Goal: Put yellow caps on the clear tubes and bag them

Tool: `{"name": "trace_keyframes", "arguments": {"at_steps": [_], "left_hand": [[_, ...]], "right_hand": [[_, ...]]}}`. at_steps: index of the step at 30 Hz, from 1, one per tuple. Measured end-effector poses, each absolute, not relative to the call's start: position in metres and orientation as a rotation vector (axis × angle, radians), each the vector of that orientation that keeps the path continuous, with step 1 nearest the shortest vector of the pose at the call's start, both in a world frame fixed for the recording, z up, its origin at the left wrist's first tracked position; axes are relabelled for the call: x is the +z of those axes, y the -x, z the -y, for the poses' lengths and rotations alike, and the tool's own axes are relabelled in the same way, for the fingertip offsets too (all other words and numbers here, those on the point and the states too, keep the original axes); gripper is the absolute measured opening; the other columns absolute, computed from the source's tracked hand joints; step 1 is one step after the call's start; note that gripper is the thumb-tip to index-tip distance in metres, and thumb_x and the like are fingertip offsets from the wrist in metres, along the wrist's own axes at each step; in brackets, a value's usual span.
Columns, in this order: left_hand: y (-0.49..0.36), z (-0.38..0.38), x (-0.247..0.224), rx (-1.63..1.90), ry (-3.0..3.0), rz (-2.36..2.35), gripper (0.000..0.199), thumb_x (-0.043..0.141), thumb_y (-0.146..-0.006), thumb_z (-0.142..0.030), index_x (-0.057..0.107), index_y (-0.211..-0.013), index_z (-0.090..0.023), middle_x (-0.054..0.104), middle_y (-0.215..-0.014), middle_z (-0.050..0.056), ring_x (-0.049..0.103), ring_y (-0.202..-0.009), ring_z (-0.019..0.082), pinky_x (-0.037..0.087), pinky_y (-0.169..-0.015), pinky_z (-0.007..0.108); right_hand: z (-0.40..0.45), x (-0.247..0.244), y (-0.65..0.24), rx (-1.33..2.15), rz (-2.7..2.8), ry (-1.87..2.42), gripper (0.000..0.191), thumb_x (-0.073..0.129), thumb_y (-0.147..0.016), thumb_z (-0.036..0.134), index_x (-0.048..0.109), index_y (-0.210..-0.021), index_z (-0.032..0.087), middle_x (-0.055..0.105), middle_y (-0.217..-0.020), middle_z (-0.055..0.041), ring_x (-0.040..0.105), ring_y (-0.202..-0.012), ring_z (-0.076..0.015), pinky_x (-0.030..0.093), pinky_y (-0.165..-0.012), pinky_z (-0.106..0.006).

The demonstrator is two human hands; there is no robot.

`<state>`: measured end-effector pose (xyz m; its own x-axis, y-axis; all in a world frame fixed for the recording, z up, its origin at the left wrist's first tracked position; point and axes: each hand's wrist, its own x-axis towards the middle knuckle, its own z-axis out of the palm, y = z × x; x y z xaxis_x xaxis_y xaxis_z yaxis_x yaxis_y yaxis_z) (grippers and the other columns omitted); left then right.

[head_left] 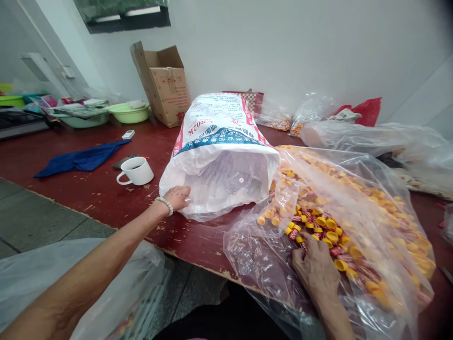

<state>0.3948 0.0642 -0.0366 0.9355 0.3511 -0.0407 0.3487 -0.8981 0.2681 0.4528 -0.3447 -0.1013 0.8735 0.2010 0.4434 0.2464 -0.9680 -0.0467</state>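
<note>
A white woven sack (219, 123) with red and blue print lies on the red table, its wide mouth facing me and a clear liner inside. My left hand (177, 197), a beaded bracelet at its wrist, is closed on the left edge of the sack's mouth. On the right is a large clear plastic bag (371, 189) full of small red pieces with yellow caps (331, 236). My right hand (316, 264) is at the bag's opening, its curled fingers among the pieces; whether it grips any is hidden.
A white mug (136, 171), blue cloth (81, 158) and small white device (128, 134) are on the left. Behind stand a cardboard box (170, 89) and green basins (129, 113). More plastic bags (375, 139) lie at the back right. The table's worn front edge (208, 267) is near me.
</note>
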Motion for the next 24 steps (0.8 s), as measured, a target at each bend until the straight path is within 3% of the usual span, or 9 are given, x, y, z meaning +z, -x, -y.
{"name": "trace_keyframes", "arguments": {"at_steps": [3, 8, 12, 18, 21, 24], "left_hand": [[-0.391, -0.068, -0.034, -0.069, -2.920, -0.447, 0.024, 0.054, -0.058, -0.003, 0.064, -0.077, -0.016, 0.067, -0.080, 0.010, 0.063, -0.081, 0.024, 0.046, -0.075, 0.032], [-0.411, -0.057, -0.026, 0.140, -2.962, -0.195, 0.048, 0.042, -0.066, -0.001, 0.063, -0.107, -0.014, 0.064, -0.094, 0.008, 0.059, -0.088, 0.020, 0.045, -0.083, 0.031], [-0.455, -0.041, -0.034, 0.184, -2.906, 0.019, 0.043, 0.044, -0.063, 0.001, 0.070, -0.094, -0.015, 0.061, -0.098, 0.008, 0.058, -0.088, 0.018, 0.045, -0.081, 0.028], [-0.491, -0.036, -0.040, 0.122, -2.846, 0.225, 0.030, 0.049, -0.054, 0.002, 0.069, -0.071, -0.014, 0.062, -0.094, 0.008, 0.055, -0.091, 0.022, 0.044, -0.085, 0.034], [-0.476, -0.037, -0.030, 0.149, -2.797, 0.222, 0.026, 0.054, -0.060, -0.002, 0.068, -0.079, -0.014, 0.063, -0.092, 0.008, 0.055, -0.093, 0.022, 0.042, -0.089, 0.036], [-0.440, -0.026, -0.018, 0.190, -2.730, 0.158, 0.024, 0.058, -0.072, -0.015, 0.066, -0.095, -0.013, 0.064, -0.095, 0.008, 0.056, -0.085, 0.019, 0.045, -0.081, 0.032]], "right_hand": [[0.344, -0.101, -0.452, -0.700, 0.361, 2.904, 0.029, 0.050, -0.081, 0.022, 0.057, -0.109, 0.017, 0.058, -0.091, -0.0081, 0.058, -0.076, -0.0217, 0.039, -0.056, -0.029], [0.345, -0.103, -0.452, -0.685, 0.355, 2.780, 0.020, 0.048, -0.083, 0.030, 0.057, -0.097, 0.018, 0.062, -0.089, -0.0064, 0.060, -0.078, -0.0211, 0.041, -0.061, -0.029], [0.348, -0.103, -0.451, -0.570, 0.198, 2.662, 0.020, 0.050, -0.078, 0.034, 0.056, -0.090, 0.019, 0.062, -0.079, -0.0047, 0.059, -0.070, -0.0199, 0.040, -0.059, -0.028], [0.353, -0.097, -0.452, -0.398, 0.060, 2.436, 0.030, 0.050, -0.073, 0.041, 0.057, -0.092, 0.018, 0.061, -0.070, -0.0031, 0.057, -0.060, -0.0182, 0.043, -0.061, -0.031], [0.354, -0.090, -0.448, -0.361, -0.072, 2.224, 0.041, 0.056, -0.069, 0.045, 0.058, -0.099, 0.017, 0.062, -0.071, -0.0026, 0.058, -0.061, -0.0187, 0.046, -0.063, -0.033], [0.345, -0.073, -0.435, -0.265, -0.091, 1.835, 0.047, 0.063, -0.068, 0.048, 0.057, -0.102, 0.017, 0.065, -0.078, -0.0038, 0.061, -0.068, -0.0184, 0.049, -0.064, -0.032]]}}
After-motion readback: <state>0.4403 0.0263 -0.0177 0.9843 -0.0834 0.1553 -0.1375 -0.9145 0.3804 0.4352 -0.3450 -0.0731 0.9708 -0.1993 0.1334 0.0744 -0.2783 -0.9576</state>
